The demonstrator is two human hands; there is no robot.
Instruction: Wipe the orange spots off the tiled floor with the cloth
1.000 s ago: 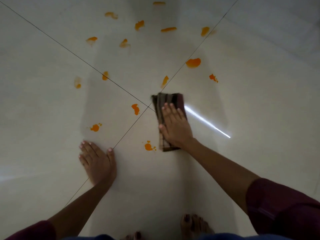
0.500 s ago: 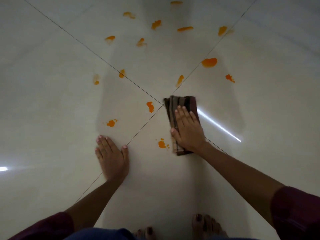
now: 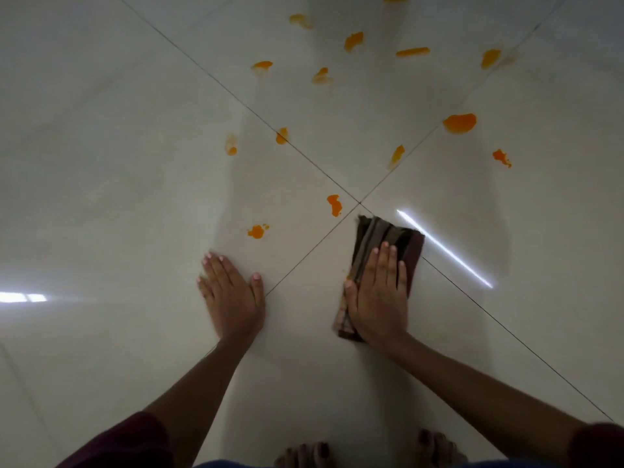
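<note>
- Right hand (image 3: 378, 295): flat, fingers together, pressing the folded cloth (image 3: 388, 241) onto the tiled floor (image 3: 101, 163); not clenched.
- Left hand (image 3: 233, 295): splayed flat on bare tile, holding nothing.
- Orange spots (image 3: 334, 204): nearest just beyond the cloth's far-left corner; others farther ahead.

Under you, the tiled floor (image 3: 101, 180) is pale, smooth and glossy: it mirrors a bright streak of light at about 3 o'clock of the cloth and a window glare at 9 o'clock of your view. Thin dark grout lines cut its sheen. The cloth (image 3: 388, 236) looks like soft woven fabric, matt, in brown and maroon stripes, with a frayed far corner. The orange spots (image 3: 460, 123) look wet and opaque, thick in places, thin and smeared at 12 o'clock. Your sleeves appear matt maroon fabric.
</note>
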